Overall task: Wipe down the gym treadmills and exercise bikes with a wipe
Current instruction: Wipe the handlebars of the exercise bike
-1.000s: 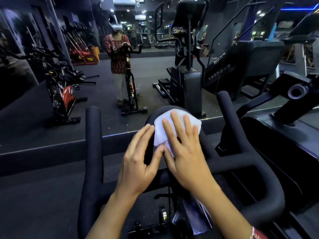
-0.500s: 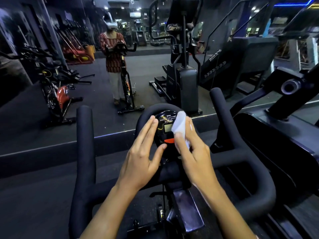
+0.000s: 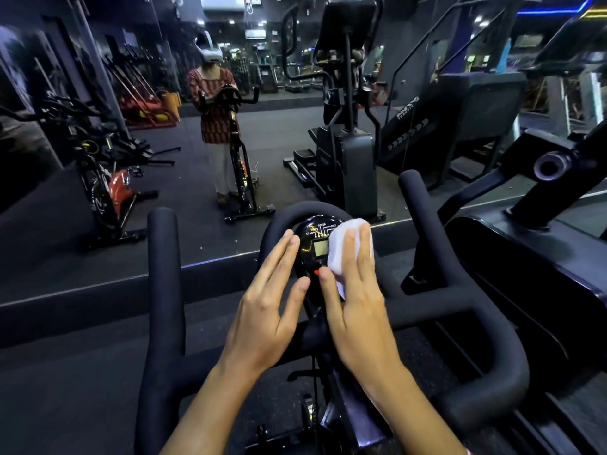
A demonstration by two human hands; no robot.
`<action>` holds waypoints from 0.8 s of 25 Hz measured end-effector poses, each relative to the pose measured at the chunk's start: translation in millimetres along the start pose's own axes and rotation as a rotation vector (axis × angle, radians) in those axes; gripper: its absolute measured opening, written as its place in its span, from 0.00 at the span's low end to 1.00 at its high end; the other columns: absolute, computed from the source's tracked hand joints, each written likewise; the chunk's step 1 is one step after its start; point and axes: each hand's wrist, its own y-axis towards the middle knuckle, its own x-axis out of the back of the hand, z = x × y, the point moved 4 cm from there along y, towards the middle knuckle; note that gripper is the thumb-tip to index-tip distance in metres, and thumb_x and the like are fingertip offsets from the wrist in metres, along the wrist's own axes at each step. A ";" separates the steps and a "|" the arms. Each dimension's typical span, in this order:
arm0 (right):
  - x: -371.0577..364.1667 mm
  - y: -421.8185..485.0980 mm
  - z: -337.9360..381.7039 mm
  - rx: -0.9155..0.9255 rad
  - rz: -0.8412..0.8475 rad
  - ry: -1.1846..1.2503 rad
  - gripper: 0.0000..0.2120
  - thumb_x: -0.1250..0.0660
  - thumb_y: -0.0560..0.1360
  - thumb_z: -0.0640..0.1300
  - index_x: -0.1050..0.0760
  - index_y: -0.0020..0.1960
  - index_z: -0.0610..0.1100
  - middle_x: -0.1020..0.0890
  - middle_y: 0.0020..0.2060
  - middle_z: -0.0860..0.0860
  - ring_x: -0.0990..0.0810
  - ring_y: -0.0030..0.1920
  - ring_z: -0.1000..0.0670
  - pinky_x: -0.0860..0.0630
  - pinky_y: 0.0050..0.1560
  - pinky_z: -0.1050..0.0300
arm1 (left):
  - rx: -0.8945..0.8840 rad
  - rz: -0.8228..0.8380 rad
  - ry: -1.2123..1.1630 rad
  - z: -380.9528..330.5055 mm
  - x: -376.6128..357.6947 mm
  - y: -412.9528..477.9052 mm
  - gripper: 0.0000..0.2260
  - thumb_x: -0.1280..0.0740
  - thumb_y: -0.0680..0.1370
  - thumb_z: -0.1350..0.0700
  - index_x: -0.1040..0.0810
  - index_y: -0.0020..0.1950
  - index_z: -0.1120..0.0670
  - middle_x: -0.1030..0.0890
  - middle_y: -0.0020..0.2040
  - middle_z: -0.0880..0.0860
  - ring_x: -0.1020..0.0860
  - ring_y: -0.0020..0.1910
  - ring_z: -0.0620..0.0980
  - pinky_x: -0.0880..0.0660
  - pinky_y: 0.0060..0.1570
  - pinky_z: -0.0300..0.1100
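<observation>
On the round black display console (image 3: pixel 310 239) of the black foam-barred exercise bike (image 3: pixel 164 257), the right hand (image 3: pixel 358 310) presses a white folded wipe (image 3: pixel 343 249) against the console's right side, its fingers (image 3: pixel 364 257) straight and close together. The left hand (image 3: pixel 267 311) touches the left rim, its fingers straight and slightly spread, holding nothing.

Left hand (image 3: pixel 262 316), right hand (image 3: pixel 358 323), fingers (image 3: pixel 366 254) straight

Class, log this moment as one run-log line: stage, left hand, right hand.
stage: wiping bike console | left hand: fingers touch console's left edge | right hand: straight fingers press wipe on console's right side
</observation>
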 end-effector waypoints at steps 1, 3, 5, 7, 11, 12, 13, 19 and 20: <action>-3.9 -2.2 3.3 0.084 -0.002 -0.032 0.28 0.48 0.82 0.54 0.50 0.78 0.45 0.53 0.78 0.54 0.57 0.78 0.51 0.54 0.74 0.65 | 0.007 -0.003 -0.015 -0.3 1.9 -1.2 0.25 0.46 0.82 0.46 0.35 0.73 0.61 0.35 0.74 0.52 0.39 0.73 0.41 0.43 0.69 0.30; -6.5 -15.8 -1.7 0.217 -0.003 -0.133 0.23 0.48 0.83 0.49 0.40 0.76 0.41 0.46 0.77 0.53 0.53 0.78 0.45 0.52 0.75 0.61 | 0.023 -0.005 -0.036 1.1 4.4 -1.7 0.25 0.46 0.82 0.45 0.34 0.73 0.60 0.35 0.73 0.52 0.38 0.73 0.40 0.42 0.69 0.30; 0.6 -18.9 -11.3 0.212 -0.047 -0.161 0.22 0.46 0.82 0.45 0.37 0.74 0.39 0.41 0.76 0.48 0.48 0.77 0.42 0.50 0.75 0.62 | 0.013 -0.010 -0.009 2.8 3.8 -1.9 0.23 0.43 0.81 0.49 0.34 0.72 0.61 0.34 0.73 0.53 0.38 0.73 0.41 0.43 0.69 0.31; 4.1 -3.1 -9.2 0.114 -0.064 -0.126 0.24 0.48 0.82 0.47 0.41 0.76 0.40 0.45 0.77 0.49 0.50 0.77 0.45 0.51 0.74 0.64 | -0.016 -0.008 0.032 3.1 2.1 -1.4 0.23 0.40 0.79 0.54 0.35 0.73 0.62 0.34 0.73 0.54 0.38 0.73 0.42 0.43 0.70 0.32; -2.7 -2.9 -1.2 0.203 0.085 -0.163 0.24 0.51 0.83 0.52 0.44 0.77 0.46 0.50 0.77 0.58 0.57 0.78 0.45 0.57 0.75 0.63 | -0.016 0.001 0.030 4.0 4.5 -2.8 0.22 0.40 0.79 0.56 0.34 0.73 0.61 0.34 0.73 0.54 0.37 0.73 0.42 0.42 0.70 0.33; 1.7 -10.5 -2.5 0.212 0.088 -0.150 0.24 0.50 0.83 0.52 0.43 0.77 0.47 0.48 0.77 0.58 0.55 0.78 0.46 0.55 0.74 0.64 | -0.016 -0.010 0.036 4.4 5.8 -4.1 0.22 0.40 0.79 0.56 0.33 0.72 0.61 0.33 0.73 0.54 0.36 0.72 0.43 0.41 0.71 0.36; 6.5 -16.4 -4.3 0.178 0.089 -0.098 0.24 0.50 0.83 0.52 0.43 0.77 0.48 0.48 0.77 0.58 0.53 0.78 0.50 0.53 0.74 0.66 | -0.011 -0.023 0.050 5.8 7.1 -5.2 0.22 0.40 0.79 0.55 0.33 0.72 0.61 0.33 0.72 0.54 0.36 0.72 0.44 0.39 0.71 0.39; -2.6 39.2 18.9 0.050 -0.013 -0.131 0.24 0.51 0.81 0.52 0.37 0.74 0.46 0.41 0.76 0.49 0.42 0.75 0.42 0.42 0.73 0.45 | 0.143 0.105 0.166 17.7 6.4 -13.8 0.26 0.39 0.80 0.56 0.42 0.76 0.54 0.47 0.77 0.48 0.49 0.75 0.43 0.51 0.73 0.38; -6.7 44.8 22.7 0.126 -0.003 -0.265 0.23 0.49 0.81 0.50 0.32 0.72 0.43 0.36 0.74 0.46 0.38 0.72 0.36 0.40 0.70 0.38 | 0.180 0.144 0.155 17.3 6.3 -15.2 0.27 0.39 0.80 0.58 0.47 0.76 0.50 0.52 0.77 0.45 0.53 0.74 0.41 0.55 0.72 0.34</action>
